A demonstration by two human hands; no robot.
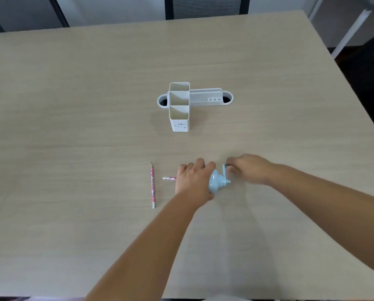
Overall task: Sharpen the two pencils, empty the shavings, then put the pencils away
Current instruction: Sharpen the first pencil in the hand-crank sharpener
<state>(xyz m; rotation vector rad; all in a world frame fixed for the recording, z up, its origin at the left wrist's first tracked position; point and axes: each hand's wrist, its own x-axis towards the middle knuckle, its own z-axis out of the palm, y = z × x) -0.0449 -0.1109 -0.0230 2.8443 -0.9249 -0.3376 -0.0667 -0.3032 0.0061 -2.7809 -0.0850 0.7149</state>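
Note:
A light blue crank sharpener (216, 183) sits on the table under my left hand (192, 179), which presses down over its body. A pink pencil (169, 178) sticks out to the left from beneath that hand, eraser end outward; its tip end is hidden. My right hand (247, 169) pinches the sharpener's crank handle (224, 168) on the right side. The second pink pencil (152, 185) lies loose on the table to the left, point facing away from me. A white pen holder (179, 118) with three compartments stands farther back.
Behind the pen holder, a white cable slot (203, 97) is set into the wooden table (73, 127). A dark chair (205, 6) stands at the far edge. The table's right edge runs diagonally close to my right arm.

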